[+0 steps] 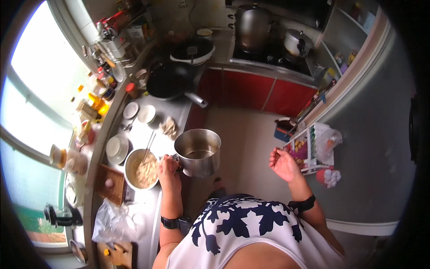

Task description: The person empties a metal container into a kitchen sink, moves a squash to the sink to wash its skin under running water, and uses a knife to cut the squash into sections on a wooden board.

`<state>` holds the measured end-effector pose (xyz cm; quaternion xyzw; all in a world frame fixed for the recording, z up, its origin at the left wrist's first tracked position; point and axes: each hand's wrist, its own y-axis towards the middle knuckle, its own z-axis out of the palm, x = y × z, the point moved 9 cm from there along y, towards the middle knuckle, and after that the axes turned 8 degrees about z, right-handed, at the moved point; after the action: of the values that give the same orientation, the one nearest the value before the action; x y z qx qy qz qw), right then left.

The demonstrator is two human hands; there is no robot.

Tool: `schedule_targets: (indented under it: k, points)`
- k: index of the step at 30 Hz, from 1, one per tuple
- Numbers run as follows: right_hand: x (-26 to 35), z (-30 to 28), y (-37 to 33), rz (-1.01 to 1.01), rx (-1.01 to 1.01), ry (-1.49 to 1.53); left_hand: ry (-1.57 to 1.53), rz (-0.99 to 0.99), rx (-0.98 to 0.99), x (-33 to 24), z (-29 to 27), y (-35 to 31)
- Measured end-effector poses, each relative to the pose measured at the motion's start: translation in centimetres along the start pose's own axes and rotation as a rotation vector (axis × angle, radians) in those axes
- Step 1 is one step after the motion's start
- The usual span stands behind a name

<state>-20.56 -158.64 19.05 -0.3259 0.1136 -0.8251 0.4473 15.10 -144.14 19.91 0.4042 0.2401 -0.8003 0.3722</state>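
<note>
My left hand (169,172) is closed round the dark handle of a deep stainless steel saucepan (204,162). The pan is held in the air just off the counter's edge, its mouth facing up. A brownish sheen shows inside, but I cannot tell whether it is liquid or a reflection. Beside that hand, on the counter, a white bowl (128,169) contains a pale, lumpy mixture (147,174) with chopsticks (148,148) standing in it. My right hand (285,166) is out to the right over the floor, palm up, fingers loosely bent and apart, with nothing in it.
The counter (148,210) also carries a frying pan (170,80), stacked bowls (117,148), a crumpled cloth (169,127), a brown basket (110,181), a plastic bag (114,222) and a cutting board (127,255). Ahead is a stove with a tall pot (253,29). A white rack (309,148) stands right.
</note>
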Motion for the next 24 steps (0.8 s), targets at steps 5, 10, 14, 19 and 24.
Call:
schedule_targets:
  k: [5,10,14,19,24]
  points:
    - [8.4,-2.7,3.0,-0.131,-0.140,-0.020,-0.037,-0.021,0.133,5.6,10.3,8.5]
    - [14.0,-6.2,4.8,-0.227,-0.218,0.076,-0.106,0.014,0.216,9.8,20.3,16.1]
    - [20.1,-11.6,7.2,-0.249,-0.274,0.149,-0.098,0.065,0.265,14.1,26.8,21.5]
    - [29.5,-14.4,11.5,-0.296,-0.306,0.234,-0.016,0.134,0.208,17.1,32.5,27.2]
    - [38.5,-13.2,16.5,-0.283,-0.251,0.131,-0.015,0.137,0.081,19.2,35.7,35.0]
